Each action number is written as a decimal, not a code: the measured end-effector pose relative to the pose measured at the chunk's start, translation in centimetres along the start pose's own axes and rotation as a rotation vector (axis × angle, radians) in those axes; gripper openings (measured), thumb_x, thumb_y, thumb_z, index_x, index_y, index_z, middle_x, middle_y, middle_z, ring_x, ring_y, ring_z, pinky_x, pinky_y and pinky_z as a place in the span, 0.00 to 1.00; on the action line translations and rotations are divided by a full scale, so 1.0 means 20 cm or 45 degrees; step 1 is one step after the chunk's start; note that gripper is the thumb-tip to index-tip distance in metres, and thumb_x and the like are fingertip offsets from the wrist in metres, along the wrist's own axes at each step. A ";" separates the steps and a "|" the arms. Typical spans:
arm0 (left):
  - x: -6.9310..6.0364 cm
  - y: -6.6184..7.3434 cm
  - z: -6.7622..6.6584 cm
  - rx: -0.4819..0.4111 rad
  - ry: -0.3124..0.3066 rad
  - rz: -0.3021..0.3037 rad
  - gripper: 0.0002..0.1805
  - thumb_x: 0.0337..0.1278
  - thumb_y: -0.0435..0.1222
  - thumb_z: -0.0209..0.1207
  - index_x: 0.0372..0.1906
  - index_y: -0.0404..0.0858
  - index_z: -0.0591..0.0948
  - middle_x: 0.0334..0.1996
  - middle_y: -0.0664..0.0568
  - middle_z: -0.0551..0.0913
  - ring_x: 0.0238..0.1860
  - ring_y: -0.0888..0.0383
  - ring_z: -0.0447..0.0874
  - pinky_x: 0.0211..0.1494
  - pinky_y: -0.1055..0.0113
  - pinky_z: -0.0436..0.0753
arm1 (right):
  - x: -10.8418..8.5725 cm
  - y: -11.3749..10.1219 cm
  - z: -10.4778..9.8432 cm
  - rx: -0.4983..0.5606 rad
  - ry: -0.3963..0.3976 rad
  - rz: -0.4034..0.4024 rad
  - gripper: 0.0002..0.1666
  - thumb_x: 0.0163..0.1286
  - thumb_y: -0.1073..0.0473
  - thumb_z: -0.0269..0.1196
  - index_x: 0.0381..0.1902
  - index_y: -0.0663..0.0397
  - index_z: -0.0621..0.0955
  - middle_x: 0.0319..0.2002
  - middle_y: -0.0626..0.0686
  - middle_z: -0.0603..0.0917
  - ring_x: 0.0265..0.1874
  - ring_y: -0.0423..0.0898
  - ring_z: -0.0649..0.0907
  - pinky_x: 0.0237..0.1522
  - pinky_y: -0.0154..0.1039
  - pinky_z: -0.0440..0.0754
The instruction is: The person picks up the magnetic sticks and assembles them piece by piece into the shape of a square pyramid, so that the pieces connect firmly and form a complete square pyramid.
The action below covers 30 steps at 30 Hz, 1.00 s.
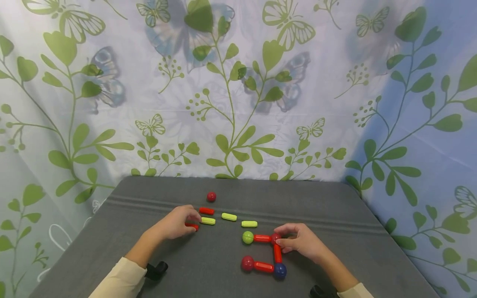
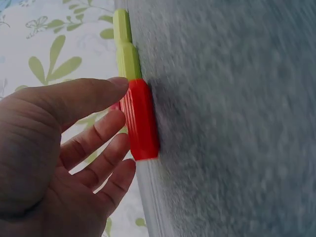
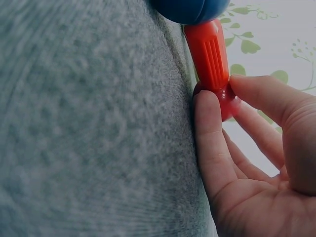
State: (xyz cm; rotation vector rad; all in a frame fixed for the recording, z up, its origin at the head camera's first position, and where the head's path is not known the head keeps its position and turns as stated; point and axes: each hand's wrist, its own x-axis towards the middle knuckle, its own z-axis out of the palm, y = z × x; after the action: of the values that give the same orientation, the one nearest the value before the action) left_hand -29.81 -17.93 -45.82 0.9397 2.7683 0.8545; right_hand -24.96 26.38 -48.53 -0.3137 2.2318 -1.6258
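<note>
My left hand [image 1: 176,224] is at a red rod [image 2: 141,123] lying on the grey cloth, thumb and fingers apart beside it. Whether the fingertips touch that rod is hard to tell. Just beyond lie a yellow rod [image 1: 208,221] and another red rod [image 1: 206,211]. My right hand [image 1: 303,242] pinches a dark red ball [image 1: 275,238] at the corner of a joined piece. From this ball one red rod [image 1: 262,238] runs to a green ball [image 1: 247,237], and a second red rod [image 3: 210,57] to a blue ball [image 1: 280,271]. A third rod [image 1: 264,267] links blue to a red ball [image 1: 247,263].
A loose red ball [image 1: 211,196] sits toward the back of the cloth-covered table [image 1: 320,203]. Two more yellow rods, one left [image 1: 229,217] and one right [image 1: 249,224], lie near the middle. A leaf-patterned curtain [image 1: 238,103] hangs behind the table and along its sides.
</note>
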 end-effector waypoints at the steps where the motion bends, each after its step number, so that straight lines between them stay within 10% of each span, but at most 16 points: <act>1: 0.00 -0.01 0.00 0.008 -0.006 -0.006 0.13 0.56 0.30 0.72 0.46 0.38 0.86 0.44 0.51 0.84 0.48 0.49 0.85 0.52 0.51 0.85 | 0.00 0.00 0.00 0.001 0.001 0.000 0.28 0.66 0.57 0.73 0.59 0.67 0.81 0.52 0.61 0.83 0.42 0.48 0.89 0.43 0.45 0.90; 22: 0.00 0.01 0.03 0.013 -0.108 0.018 0.17 0.57 0.26 0.67 0.51 0.42 0.87 0.43 0.56 0.86 0.41 0.58 0.79 0.46 0.62 0.82 | 0.00 -0.01 0.01 0.000 -0.006 -0.025 0.26 0.67 0.60 0.72 0.59 0.68 0.81 0.52 0.61 0.83 0.42 0.50 0.88 0.42 0.46 0.90; 30: 0.00 0.07 0.09 -0.200 -0.115 -0.008 0.17 0.61 0.33 0.69 0.55 0.43 0.86 0.46 0.57 0.87 0.38 0.64 0.81 0.45 0.68 0.82 | 0.00 -0.01 0.00 0.008 -0.021 -0.039 0.27 0.67 0.60 0.71 0.60 0.69 0.80 0.52 0.62 0.82 0.43 0.50 0.88 0.42 0.46 0.90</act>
State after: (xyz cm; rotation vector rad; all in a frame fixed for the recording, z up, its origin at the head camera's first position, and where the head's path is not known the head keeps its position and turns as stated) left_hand -28.64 -16.10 -46.61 0.9184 2.5839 0.9858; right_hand -24.90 26.26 -48.30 -0.3602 2.2199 -1.6392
